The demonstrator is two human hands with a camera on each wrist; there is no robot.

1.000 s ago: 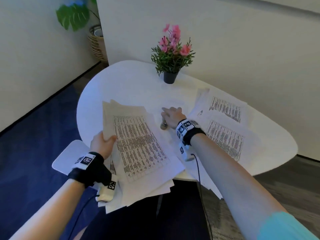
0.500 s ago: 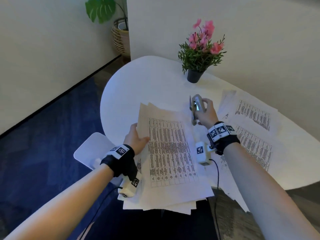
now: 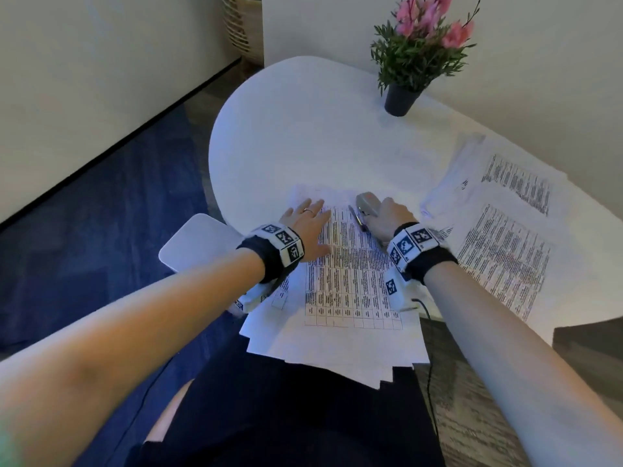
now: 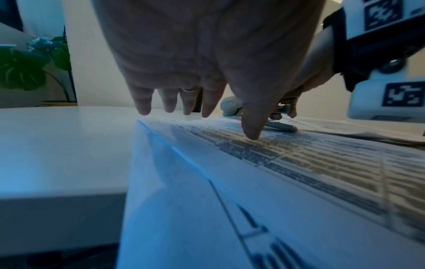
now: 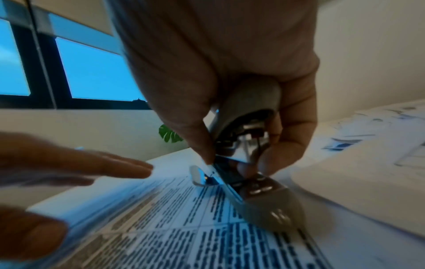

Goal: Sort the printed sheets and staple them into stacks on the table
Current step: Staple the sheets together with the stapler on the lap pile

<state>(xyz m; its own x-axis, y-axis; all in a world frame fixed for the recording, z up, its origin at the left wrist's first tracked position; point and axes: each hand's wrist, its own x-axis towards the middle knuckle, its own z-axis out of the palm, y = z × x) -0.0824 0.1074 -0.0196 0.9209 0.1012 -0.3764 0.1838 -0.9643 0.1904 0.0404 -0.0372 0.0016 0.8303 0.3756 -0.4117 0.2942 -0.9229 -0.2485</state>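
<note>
Stapler (image 3: 365, 205) gripped in right hand (image 3: 387, 220) fingers over printed sheets (image 3: 350, 281), left hand (image 3: 308, 230) flat, fingers straight.

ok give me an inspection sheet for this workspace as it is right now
surface: rounded white table, paper over its near and right parts.
job's things: fanned stack of printed table sheets overhanging the near edge; grey metal stapler, open, base on the top sheet; second spread of printed sheets at right.
clutter: pink-flowered plant in a dark pot.
hands: left hand flat on the stack; right hand grips the stapler.
cables: thin black lead from the right wrist camera.
surroundings: blue carpet, cream walls, wicker basket, window.
</note>
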